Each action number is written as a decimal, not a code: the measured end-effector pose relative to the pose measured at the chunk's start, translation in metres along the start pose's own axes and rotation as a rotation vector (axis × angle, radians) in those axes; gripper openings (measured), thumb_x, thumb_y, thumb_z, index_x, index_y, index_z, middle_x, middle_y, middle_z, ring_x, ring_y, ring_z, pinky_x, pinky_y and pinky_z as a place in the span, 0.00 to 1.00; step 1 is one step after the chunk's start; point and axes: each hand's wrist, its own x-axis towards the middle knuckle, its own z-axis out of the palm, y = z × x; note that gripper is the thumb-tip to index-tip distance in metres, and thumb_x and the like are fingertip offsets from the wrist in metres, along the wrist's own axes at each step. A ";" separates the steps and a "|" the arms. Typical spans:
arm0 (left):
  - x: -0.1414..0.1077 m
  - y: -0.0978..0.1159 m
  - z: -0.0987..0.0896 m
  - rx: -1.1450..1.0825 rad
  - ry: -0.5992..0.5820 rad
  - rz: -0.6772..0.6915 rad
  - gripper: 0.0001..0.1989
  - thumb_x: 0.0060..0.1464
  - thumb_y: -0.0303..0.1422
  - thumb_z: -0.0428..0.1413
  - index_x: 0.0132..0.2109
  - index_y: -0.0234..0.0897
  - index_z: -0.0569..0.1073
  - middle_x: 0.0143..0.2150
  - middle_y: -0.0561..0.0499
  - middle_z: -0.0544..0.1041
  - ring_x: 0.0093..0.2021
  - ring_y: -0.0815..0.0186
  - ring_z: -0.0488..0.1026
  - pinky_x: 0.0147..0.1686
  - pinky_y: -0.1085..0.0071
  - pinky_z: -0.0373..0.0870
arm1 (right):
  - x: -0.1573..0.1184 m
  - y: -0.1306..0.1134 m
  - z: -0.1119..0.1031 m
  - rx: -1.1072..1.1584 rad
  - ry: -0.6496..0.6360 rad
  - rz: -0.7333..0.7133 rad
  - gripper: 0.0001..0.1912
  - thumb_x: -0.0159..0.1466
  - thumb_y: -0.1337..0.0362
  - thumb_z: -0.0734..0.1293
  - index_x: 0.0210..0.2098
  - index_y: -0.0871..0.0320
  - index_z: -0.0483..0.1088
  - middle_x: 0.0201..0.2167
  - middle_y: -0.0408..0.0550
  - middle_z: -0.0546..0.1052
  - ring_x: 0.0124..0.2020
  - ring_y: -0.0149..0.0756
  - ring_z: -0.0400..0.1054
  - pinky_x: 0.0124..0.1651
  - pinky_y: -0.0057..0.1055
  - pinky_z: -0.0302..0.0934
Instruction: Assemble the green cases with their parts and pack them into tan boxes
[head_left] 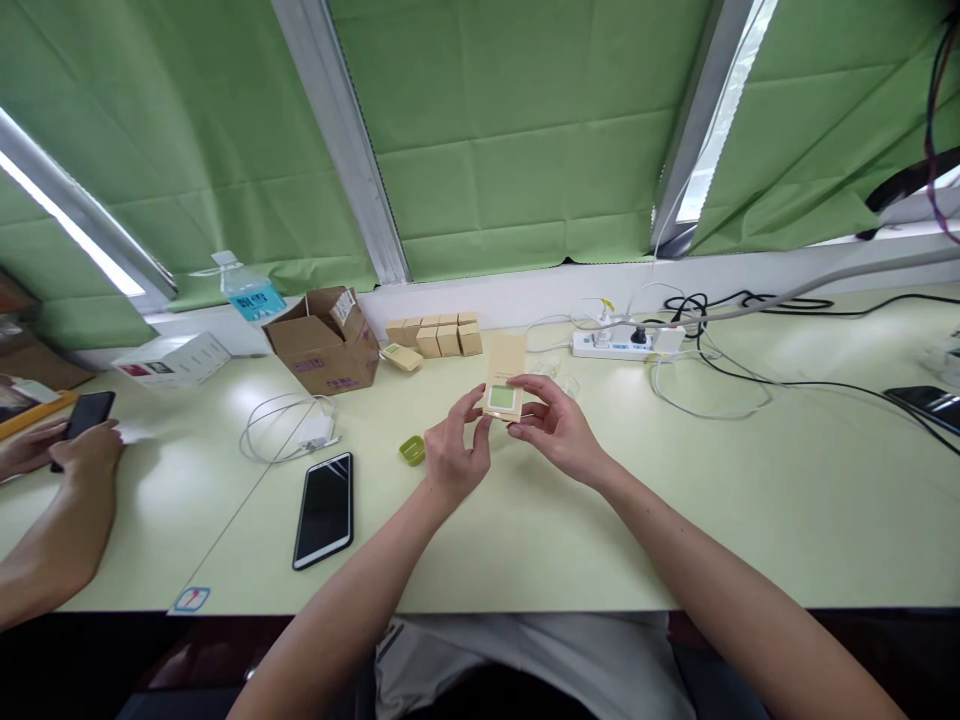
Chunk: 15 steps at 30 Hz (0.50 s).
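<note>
Between both hands, above the table, is a small tan cardboard box [503, 398] with a pale-edged green square on its face and a long flap standing up behind. My left hand [459, 448] pinches its left side with thumb and fingers. On the other side, my right hand [559, 425] grips the right edge, fingertips at the top and thumb below. Just left of my left hand lies a small olive-green open tray or case [412, 450]. Clear plastic pieces [568, 384] lie partly hidden behind my right hand.
Several small tan boxes [448, 340] stand along the wall beside a large open carton [330, 345]. A phone [324, 510] and a white charger with cable [315, 430] lie to the left. A power strip [611, 345] trails cables rightward. At far left, another person's hands hold a phone [88, 415].
</note>
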 end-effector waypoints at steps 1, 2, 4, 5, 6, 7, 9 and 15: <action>-0.001 0.001 0.001 -0.008 -0.018 -0.019 0.19 0.71 0.29 0.55 0.66 0.38 0.71 0.57 0.41 0.85 0.40 0.63 0.88 0.39 0.71 0.85 | 0.000 0.001 0.001 -0.014 0.017 -0.003 0.26 0.64 0.58 0.79 0.60 0.45 0.73 0.67 0.50 0.71 0.44 0.35 0.77 0.52 0.40 0.76; -0.001 0.001 0.002 -0.015 -0.030 -0.030 0.18 0.72 0.30 0.55 0.66 0.38 0.72 0.57 0.41 0.85 0.40 0.63 0.88 0.40 0.70 0.85 | 0.000 0.003 0.002 -0.031 0.032 -0.009 0.25 0.65 0.58 0.78 0.59 0.46 0.73 0.66 0.50 0.72 0.43 0.34 0.77 0.51 0.39 0.76; -0.004 0.001 0.004 -0.042 -0.018 -0.036 0.17 0.72 0.31 0.56 0.64 0.38 0.75 0.57 0.41 0.85 0.41 0.63 0.88 0.41 0.69 0.86 | -0.001 0.007 0.004 -0.075 0.049 -0.025 0.22 0.67 0.58 0.76 0.59 0.47 0.73 0.63 0.50 0.74 0.40 0.34 0.76 0.50 0.39 0.76; -0.005 0.000 0.006 -0.058 -0.001 -0.038 0.16 0.71 0.32 0.56 0.62 0.38 0.76 0.56 0.41 0.85 0.41 0.63 0.88 0.41 0.69 0.87 | -0.001 0.009 0.005 -0.098 0.056 -0.034 0.21 0.68 0.58 0.74 0.59 0.47 0.73 0.60 0.49 0.76 0.40 0.34 0.76 0.49 0.40 0.75; -0.006 -0.001 0.007 -0.073 0.017 -0.045 0.15 0.71 0.31 0.57 0.61 0.38 0.77 0.56 0.41 0.86 0.40 0.63 0.88 0.41 0.69 0.87 | -0.002 0.012 0.006 -0.118 0.062 -0.042 0.21 0.68 0.58 0.73 0.60 0.47 0.73 0.58 0.49 0.77 0.39 0.34 0.76 0.49 0.40 0.75; -0.007 -0.002 0.008 -0.084 0.029 -0.059 0.14 0.71 0.31 0.57 0.60 0.38 0.78 0.55 0.41 0.86 0.39 0.63 0.88 0.40 0.69 0.87 | -0.002 0.015 0.007 -0.133 0.067 -0.049 0.20 0.69 0.58 0.72 0.60 0.47 0.72 0.56 0.48 0.77 0.38 0.34 0.75 0.49 0.41 0.75; -0.009 -0.003 0.009 -0.092 0.031 -0.101 0.12 0.71 0.32 0.57 0.57 0.39 0.79 0.52 0.43 0.87 0.37 0.64 0.88 0.38 0.69 0.87 | -0.003 0.018 0.008 -0.156 0.074 -0.055 0.20 0.71 0.58 0.71 0.61 0.48 0.71 0.54 0.48 0.78 0.38 0.35 0.75 0.49 0.42 0.76; -0.006 0.000 0.006 -0.177 -0.099 -0.202 0.13 0.69 0.35 0.60 0.58 0.40 0.78 0.53 0.44 0.86 0.39 0.62 0.88 0.41 0.68 0.87 | -0.002 0.009 0.004 -0.208 0.044 -0.015 0.22 0.71 0.51 0.71 0.61 0.47 0.70 0.65 0.50 0.72 0.46 0.39 0.76 0.51 0.41 0.75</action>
